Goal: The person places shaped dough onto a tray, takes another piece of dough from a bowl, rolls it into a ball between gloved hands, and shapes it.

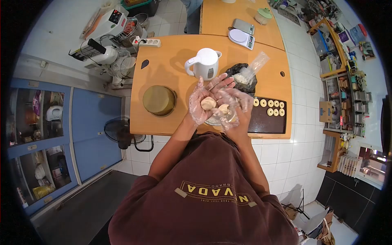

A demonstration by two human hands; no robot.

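My left hand [198, 107], in a clear plastic glove, is turned palm up with its fingers stretched out. A round ball of pale dough [208, 103] rests on its palm. Close beside it, my right hand [237, 109], also gloved, has curled fingers, slightly blurred, around a second piece of dough [223, 109]. Under the hands, a clear bowl [212, 121] shows only in part. To the right, a dark baking tray [263, 124] carries two rows of small pale dough rings [276, 103].
A white electric kettle [205, 61] stands just beyond my hands, next to a black plastic bag [248, 86]. A brownish round container [158, 100] is at the left. Farther back are a kitchen scale [241, 37] and a power strip [148, 42]. A person's leg [192, 16] shows behind the table.
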